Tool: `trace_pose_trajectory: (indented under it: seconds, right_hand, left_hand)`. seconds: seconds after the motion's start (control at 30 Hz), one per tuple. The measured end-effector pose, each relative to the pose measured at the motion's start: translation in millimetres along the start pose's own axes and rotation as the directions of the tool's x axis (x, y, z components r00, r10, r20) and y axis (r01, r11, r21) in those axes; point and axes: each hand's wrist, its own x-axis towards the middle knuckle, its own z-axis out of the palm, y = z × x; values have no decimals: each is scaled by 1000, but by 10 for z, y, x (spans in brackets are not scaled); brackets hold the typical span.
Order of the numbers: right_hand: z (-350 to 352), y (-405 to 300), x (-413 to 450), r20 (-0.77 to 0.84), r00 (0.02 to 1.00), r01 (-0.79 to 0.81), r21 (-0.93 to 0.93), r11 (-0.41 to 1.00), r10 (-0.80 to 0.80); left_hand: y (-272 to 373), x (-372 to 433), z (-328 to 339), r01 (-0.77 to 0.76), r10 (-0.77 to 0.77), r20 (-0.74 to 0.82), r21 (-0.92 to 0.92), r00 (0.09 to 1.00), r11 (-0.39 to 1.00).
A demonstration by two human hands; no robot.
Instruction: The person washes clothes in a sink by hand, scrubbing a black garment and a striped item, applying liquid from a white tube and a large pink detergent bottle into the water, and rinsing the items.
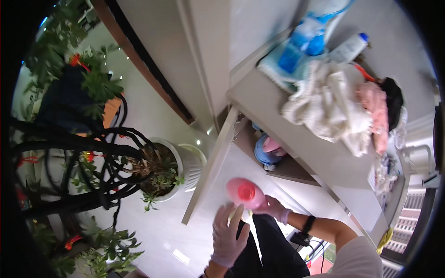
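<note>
A pink plastic bottle with a red cap [245, 193] is held upright, seen from above, in my gloved right hand [272, 209], which grips its lower right side. My gloved left hand [229, 234] is just below and left of the bottle, fingers spread, its fingertips near the bottle; whether they touch it is not clear. Beyond the bottle, an opened cabinet door [212, 165] stands to the left. Inside the cabinet are a blue container [266, 153] and a pink item [273, 144], partly hidden by the countertop.
A potted plant [189, 166] with dark stems stands left of the door. The countertop [266, 100] holds white cloth [326, 100], pink cloth [373, 107], a blue-liquid bottle [290, 57] and a white bottle with blue cap [348, 48]. A sink [399, 198] is at right.
</note>
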Motion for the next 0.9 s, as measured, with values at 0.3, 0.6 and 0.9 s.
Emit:
trace_pose_trajectory:
  seconds: [0.3,0.6,0.9]
  right_hand:
    - [-282,-816,-2973,131,905,380,-675,632,-405]
    - [-585,-658,-4937,-471,693,105,-682,724,-545]
    - [-1223,-443,-5843,-665,369,-113,-725,679,-649]
  left_hand:
    - [1530,261,-783,-939,940,104,-80,325,334]
    - [3231,231,-157,-954,997,-69,-298,19,-2]
    - [4696,45,708,-782,897,36,-476,441,403]
